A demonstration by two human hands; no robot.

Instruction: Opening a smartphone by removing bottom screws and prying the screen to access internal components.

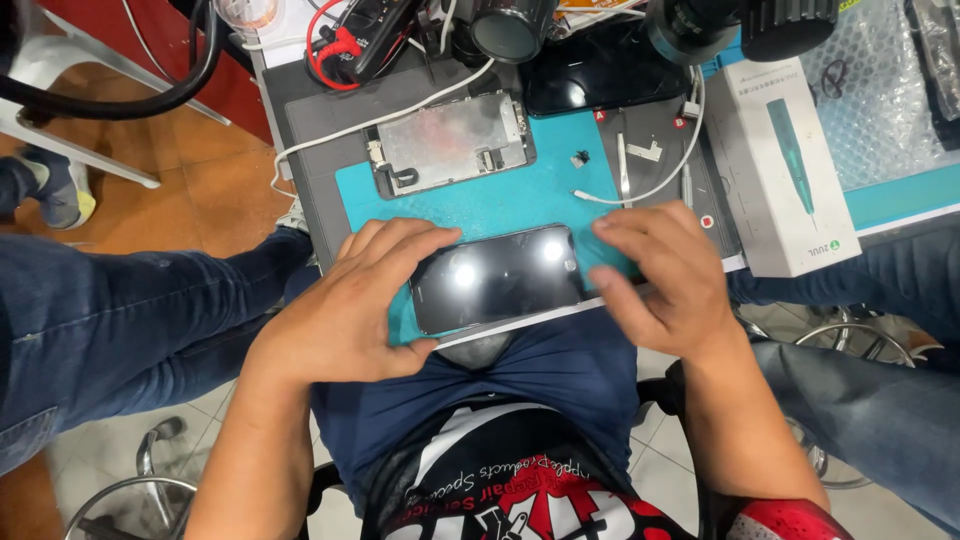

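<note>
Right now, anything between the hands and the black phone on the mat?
Nothing visible. The left hand grips the black phone at its left end, and the right hand touches its right end on the teal mat.

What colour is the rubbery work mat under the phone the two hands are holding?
Teal, shown in the head view: the rubbery work mat lies under the glossy black phone.

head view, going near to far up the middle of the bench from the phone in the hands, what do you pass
black phone held between left hand and right hand → teal mat → opened phone panel with metal plate → round black lens
</note>
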